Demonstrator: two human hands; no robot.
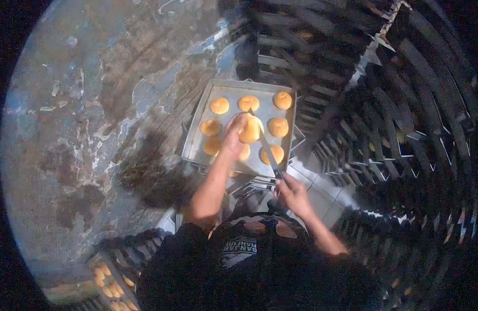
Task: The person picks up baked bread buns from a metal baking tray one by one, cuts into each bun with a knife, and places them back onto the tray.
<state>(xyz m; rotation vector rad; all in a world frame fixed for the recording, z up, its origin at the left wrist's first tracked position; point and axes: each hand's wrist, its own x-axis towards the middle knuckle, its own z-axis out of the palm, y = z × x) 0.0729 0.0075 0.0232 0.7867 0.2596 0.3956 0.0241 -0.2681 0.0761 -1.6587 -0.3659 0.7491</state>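
Observation:
A square metal tray [197,147] holds several round golden buns, one of them [283,100] at its far right corner. Above the tray's middle, my left hand [235,136] grips a bun [251,130] raised over the others. My right hand [292,193] is closed around the dark handle of a long knife [270,153] near the tray's lower right corner. The blade points up and away, with its upper part against or just beside the held bun; exact contact cannot be made out.
Tall dark racks [405,114] with many shelf slats line the right side. A worn, stained wall or surface [78,129] fills the left. At the lower left, another tray holds elongated buns [113,288]. Pale floor tiles [322,186] show beyond my right hand.

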